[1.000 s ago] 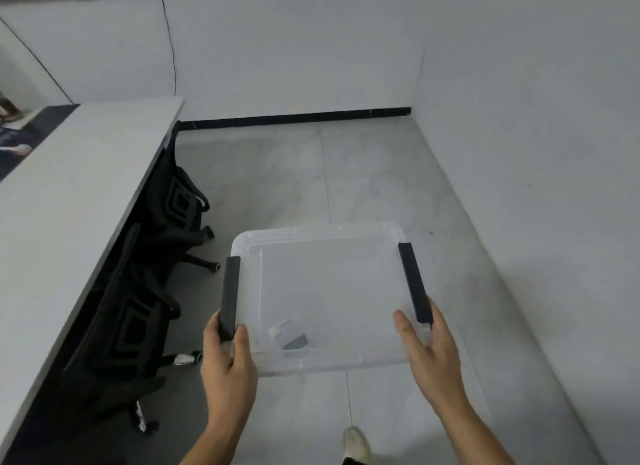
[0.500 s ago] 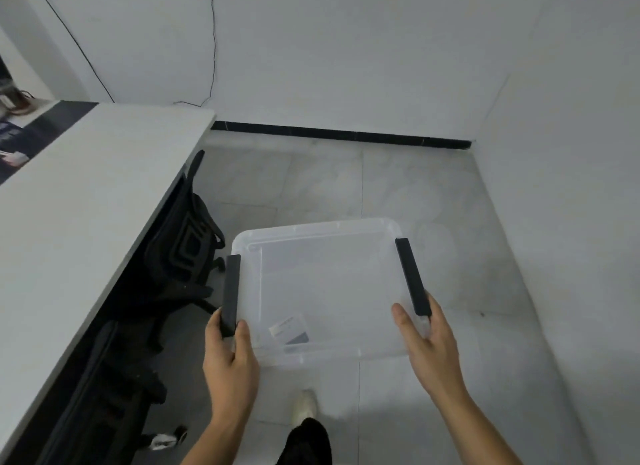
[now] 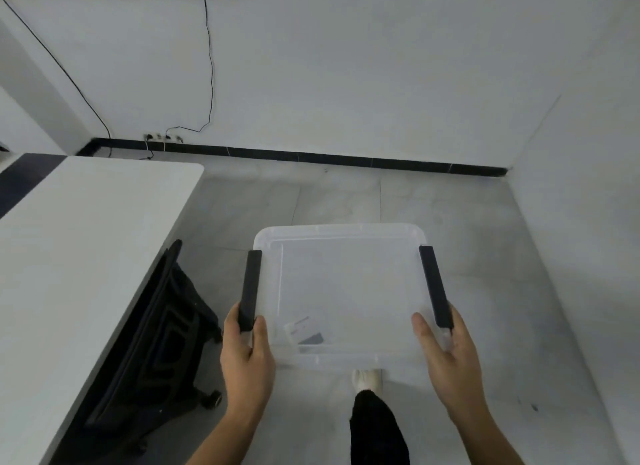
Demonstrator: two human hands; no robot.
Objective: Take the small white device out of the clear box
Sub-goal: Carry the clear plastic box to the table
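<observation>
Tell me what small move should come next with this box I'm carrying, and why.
Probably set the clear box down on the white table at the left. Both the left hand and the right hand are holding it, its lid is on, and the small white device lies inside.

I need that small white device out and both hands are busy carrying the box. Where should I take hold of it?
Set the clear box down and unlatch its lid first. The small white device lies flat near the left hand; come from above and pinch its long edges.
</observation>
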